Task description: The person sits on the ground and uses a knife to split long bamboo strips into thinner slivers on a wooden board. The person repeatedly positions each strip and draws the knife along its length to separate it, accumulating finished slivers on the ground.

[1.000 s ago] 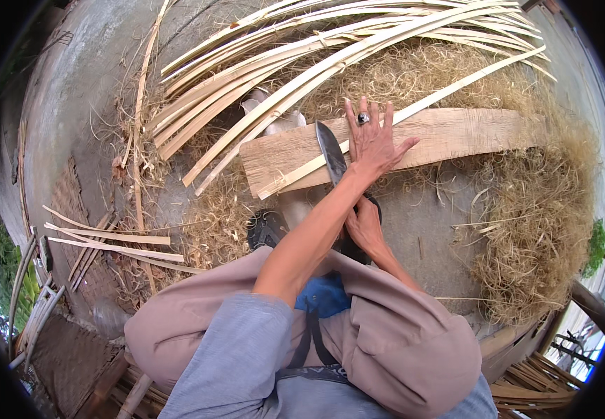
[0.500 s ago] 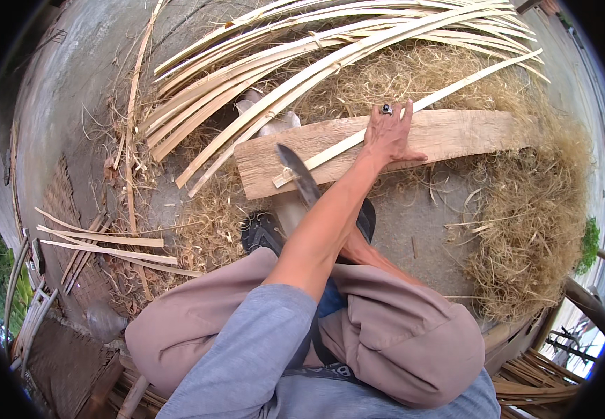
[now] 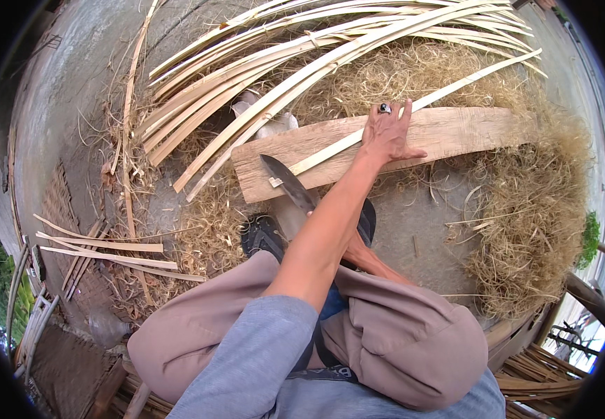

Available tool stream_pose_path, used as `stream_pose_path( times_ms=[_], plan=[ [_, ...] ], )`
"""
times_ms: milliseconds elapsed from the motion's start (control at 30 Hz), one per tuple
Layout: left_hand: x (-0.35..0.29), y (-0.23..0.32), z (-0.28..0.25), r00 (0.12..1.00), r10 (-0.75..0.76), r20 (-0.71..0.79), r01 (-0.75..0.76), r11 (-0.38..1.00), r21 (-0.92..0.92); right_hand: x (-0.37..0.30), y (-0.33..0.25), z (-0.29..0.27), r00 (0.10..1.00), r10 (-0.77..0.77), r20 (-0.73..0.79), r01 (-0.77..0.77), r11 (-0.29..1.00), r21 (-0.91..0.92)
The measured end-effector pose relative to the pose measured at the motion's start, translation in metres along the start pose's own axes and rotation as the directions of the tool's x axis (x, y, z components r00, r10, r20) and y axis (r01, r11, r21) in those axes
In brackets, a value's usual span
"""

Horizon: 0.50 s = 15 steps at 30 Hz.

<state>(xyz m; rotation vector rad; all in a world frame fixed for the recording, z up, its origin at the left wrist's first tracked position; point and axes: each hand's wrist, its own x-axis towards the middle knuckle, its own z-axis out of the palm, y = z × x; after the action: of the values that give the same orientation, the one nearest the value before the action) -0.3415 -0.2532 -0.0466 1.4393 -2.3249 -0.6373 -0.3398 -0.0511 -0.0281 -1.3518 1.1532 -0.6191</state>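
Observation:
My left hand (image 3: 385, 136) lies palm down across a pale bamboo strip (image 3: 330, 151), pressing it against a wooden board (image 3: 449, 133). Its fingers are spread, the thumb points right, and a ring with a dark stone sits on one finger. Under my left forearm, my right hand (image 3: 311, 212) grips a machete; the handle and most of that hand are hidden. The dark machete blade (image 3: 287, 181) slants up and left across the strip's near end. A small pale bit of the strip (image 3: 274, 182) shows just left of the blade.
Long bamboo strips (image 3: 246, 70) lie bunched beyond the board. Curly shavings (image 3: 526, 230) are heaped at the right and around the board. Shorter strips (image 3: 107, 255) rest on the floor at left. My dark-shod foot (image 3: 263, 236) is close below the board's left end.
The machete blade has shifted left and slightly toward me, and now crosses the strip nearer its end. My left hand keeps nearly the same place on the strip.

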Motion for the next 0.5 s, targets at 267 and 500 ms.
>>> stream_pose_path(
  times_ms=[267, 500],
  plan=[
    [0.004, 0.0, -0.002, 0.997, -0.032, 0.074, 0.032, 0.999, 0.01, -0.004, 0.023, 0.016, 0.998, -0.038, 0.058, 0.037, 0.999, 0.008],
    [0.002, -0.005, 0.014, 0.998, -0.028, -0.047, 0.031, 0.998, 0.058, 0.005, -0.01, -0.024, 0.986, 0.168, -0.021, -0.169, 0.983, -0.072]
  ],
)
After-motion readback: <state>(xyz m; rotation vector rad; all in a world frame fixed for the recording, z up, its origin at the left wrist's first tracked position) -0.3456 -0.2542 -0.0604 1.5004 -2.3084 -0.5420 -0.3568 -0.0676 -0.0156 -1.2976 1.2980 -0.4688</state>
